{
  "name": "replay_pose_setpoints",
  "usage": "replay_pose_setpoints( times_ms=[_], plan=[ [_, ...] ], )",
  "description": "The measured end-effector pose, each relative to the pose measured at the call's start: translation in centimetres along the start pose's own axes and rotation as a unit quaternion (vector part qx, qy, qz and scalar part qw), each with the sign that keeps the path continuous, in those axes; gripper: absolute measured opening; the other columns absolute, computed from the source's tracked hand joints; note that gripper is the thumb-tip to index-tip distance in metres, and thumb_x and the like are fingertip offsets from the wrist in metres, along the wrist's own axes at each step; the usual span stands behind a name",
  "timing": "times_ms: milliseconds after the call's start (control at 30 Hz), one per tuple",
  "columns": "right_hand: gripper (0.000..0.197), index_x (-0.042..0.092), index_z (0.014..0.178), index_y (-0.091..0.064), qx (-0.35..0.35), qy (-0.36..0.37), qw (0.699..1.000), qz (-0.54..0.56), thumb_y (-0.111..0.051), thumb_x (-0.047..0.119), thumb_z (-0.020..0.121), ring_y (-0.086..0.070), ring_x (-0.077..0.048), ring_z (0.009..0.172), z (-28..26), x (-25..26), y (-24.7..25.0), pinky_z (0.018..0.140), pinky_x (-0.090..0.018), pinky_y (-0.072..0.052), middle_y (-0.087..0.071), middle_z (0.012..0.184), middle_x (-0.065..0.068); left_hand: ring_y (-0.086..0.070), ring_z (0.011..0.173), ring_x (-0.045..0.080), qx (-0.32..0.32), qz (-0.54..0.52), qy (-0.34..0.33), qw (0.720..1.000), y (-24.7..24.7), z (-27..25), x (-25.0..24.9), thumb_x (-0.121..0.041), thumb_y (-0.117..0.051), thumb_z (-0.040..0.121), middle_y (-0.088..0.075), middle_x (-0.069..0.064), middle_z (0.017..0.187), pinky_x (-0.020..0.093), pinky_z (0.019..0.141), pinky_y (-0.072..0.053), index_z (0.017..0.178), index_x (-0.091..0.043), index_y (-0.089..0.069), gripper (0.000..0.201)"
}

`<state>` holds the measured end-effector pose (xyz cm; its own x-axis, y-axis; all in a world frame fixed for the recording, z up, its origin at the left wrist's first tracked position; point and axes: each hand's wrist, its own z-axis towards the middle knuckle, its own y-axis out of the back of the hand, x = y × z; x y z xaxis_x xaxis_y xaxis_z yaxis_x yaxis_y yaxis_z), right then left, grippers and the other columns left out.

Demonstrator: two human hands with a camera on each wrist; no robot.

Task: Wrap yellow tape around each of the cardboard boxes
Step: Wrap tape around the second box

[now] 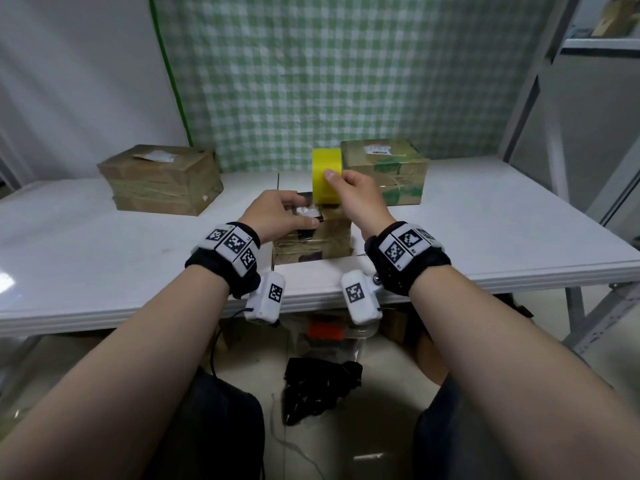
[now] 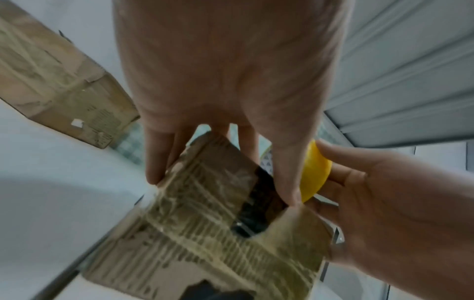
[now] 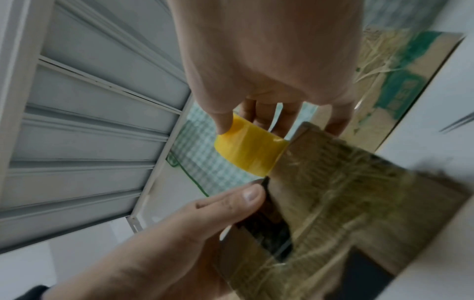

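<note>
A small cardboard box (image 1: pixel 322 242) covered in glossy tape, with a dark patch on top, sits at the table's front middle. My left hand (image 1: pixel 306 211) grips it from above, fingers over the far side and thumb on the near edge. My right hand (image 1: pixel 334 183) pinches a yellow tape roll (image 1: pixel 327 176), thumb on its outer face, and holds it upright just over the box's back right corner. In the right wrist view the roll (image 3: pixel 251 150) touches the box (image 3: pixel 346 203) at that corner. The left wrist view shows the roll (image 2: pixel 314 174) beside my thumb.
A larger taped box (image 1: pixel 161 180) lies at the table's back left. Another box (image 1: pixel 384 171), with green print, stands behind the roll. Behind the white table (image 1: pixel 502 230) hangs green checked cloth. A metal shelf frame (image 1: pixel 540 98) rises at right. Dark bags lie on the floor.
</note>
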<state>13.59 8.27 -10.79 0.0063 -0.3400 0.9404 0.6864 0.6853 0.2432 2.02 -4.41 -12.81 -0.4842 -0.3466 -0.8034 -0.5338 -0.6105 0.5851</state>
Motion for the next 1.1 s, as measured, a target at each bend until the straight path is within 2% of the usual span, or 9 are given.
replay_pose_setpoints(
  times_ms=[100, 233, 300, 400, 567, 700, 833, 967, 1100],
  plan=[
    [0.033, 0.024, 0.072, -0.058, -0.003, -0.008, 1.0, -0.014, -0.057, 0.036, 0.103, -0.049, -0.005, 0.065, -0.8, 0.1, 0.8, 0.063, -0.025, -0.04, -0.053, 0.061, 0.018, -0.051, 0.135, 0.01, -0.005, -0.019, -0.001, 1.0, -0.3, -0.3, 0.0, -0.028, -0.089, 0.076, -0.048, 0.0, 0.154, 0.026, 0.115, -0.037, 0.131, -0.014, -0.068, 0.06],
    [0.031, 0.012, 0.085, -0.07, -0.011, -0.012, 1.0, 0.0, -0.059, 0.036, 0.101, -0.056, -0.012, 0.077, -1.5, 1.0, 1.8, 0.074, -0.031, -0.041, -0.068, 0.083, -0.005, -0.048, 0.138, 0.01, -0.002, -0.032, -0.006, 0.999, -0.3, -0.3, 0.2, -0.027, -0.088, 0.077, -0.044, -0.002, 0.158, 0.029, 0.118, -0.034, 0.132, -0.015, -0.067, 0.06],
    [0.035, 0.015, 0.074, -0.064, -0.009, -0.024, 1.0, 0.004, -0.06, 0.037, 0.1, -0.054, -0.016, 0.079, -1.9, 1.4, 2.1, 0.075, -0.033, -0.041, -0.062, 0.082, -0.006, -0.048, 0.137, 0.009, -0.001, -0.038, -0.009, 0.999, -0.3, -0.3, 0.1, -0.024, -0.088, 0.078, -0.044, -0.002, 0.158, 0.027, 0.117, -0.035, 0.132, -0.014, -0.067, 0.059],
    [0.039, 0.004, 0.083, -0.07, 0.004, -0.034, 0.999, 0.007, -0.059, 0.038, 0.1, -0.06, -0.017, 0.081, -2.5, 1.9, 2.6, 0.083, -0.037, -0.049, -0.065, 0.085, -0.001, -0.048, 0.137, 0.009, -0.003, -0.038, -0.017, 0.999, -0.4, -0.2, 0.3, -0.023, -0.087, 0.079, -0.044, -0.001, 0.157, 0.023, 0.114, -0.035, 0.133, -0.015, -0.067, 0.058],
    [0.028, 0.011, 0.091, -0.062, 0.01, -0.066, 0.998, 0.016, -0.06, 0.038, 0.1, -0.05, -0.014, 0.068, -3.2, 3.0, 3.0, 0.063, -0.028, -0.035, -0.056, 0.084, -0.004, -0.047, 0.138, 0.009, -0.01, -0.039, -0.015, 0.999, -0.5, -0.2, 0.3, -0.027, -0.086, 0.08, -0.044, -0.004, 0.157, 0.031, 0.117, -0.037, 0.132, -0.019, -0.068, 0.057],
    [0.026, 0.013, 0.086, -0.062, 0.023, -0.091, 0.995, 0.013, -0.063, 0.035, 0.099, -0.058, -0.015, 0.069, -3.6, 3.2, 3.3, 0.06, -0.027, -0.036, -0.063, 0.082, -0.001, -0.048, 0.138, 0.01, -0.015, -0.037, -0.016, 0.999, -0.5, -0.3, 0.3, -0.027, -0.085, 0.081, -0.043, -0.004, 0.158, 0.033, 0.116, -0.039, 0.133, -0.02, -0.068, 0.055],
    [0.035, 0.006, 0.109, -0.064, 0.055, -0.117, 0.992, -0.012, -0.067, 0.038, 0.094, -0.065, -0.022, 0.076, -3.3, 2.6, 3.9, 0.067, -0.03, -0.045, -0.067, 0.091, -0.005, -0.049, 0.136, 0.011, -0.016, -0.037, -0.014, 0.999, -0.5, -0.4, 0.0, -0.027, -0.085, 0.081, -0.044, -0.006, 0.157, 0.033, 0.113, -0.042, 0.132, -0.02, -0.068, 0.055],
    [0.041, 0.009, 0.115, -0.063, 0.137, -0.165, 0.973, -0.086, -0.069, 0.042, 0.091, -0.064, -0.022, 0.081, -3.8, 0.6, 3.0, 0.073, -0.033, -0.052, -0.065, 0.094, -0.006, -0.048, 0.137, 0.011, -0.019, -0.038, -0.014, 0.999, -0.4, -0.5, -0.1, -0.026, -0.085, 0.081, -0.044, -0.004, 0.157, 0.031, 0.114, -0.041, 0.132, -0.017, -0.068, 0.054],
    [0.042, 0.014, 0.105, -0.061, 0.133, -0.18, 0.964, -0.146, -0.069, 0.051, 0.086, -0.059, -0.022, 0.072, -4.2, -0.6, 2.6, 0.066, -0.032, -0.04, -0.061, 0.085, -0.002, -0.047, 0.138, 0.012, -0.016, -0.03, -0.016, 0.999, -0.5, -0.7, -0.2, -0.028, -0.085, 0.081, -0.043, -0.004, 0.158, 0.036, 0.115, -0.041, 0.132, -0.018, -0.068, 0.055]
  ],
)
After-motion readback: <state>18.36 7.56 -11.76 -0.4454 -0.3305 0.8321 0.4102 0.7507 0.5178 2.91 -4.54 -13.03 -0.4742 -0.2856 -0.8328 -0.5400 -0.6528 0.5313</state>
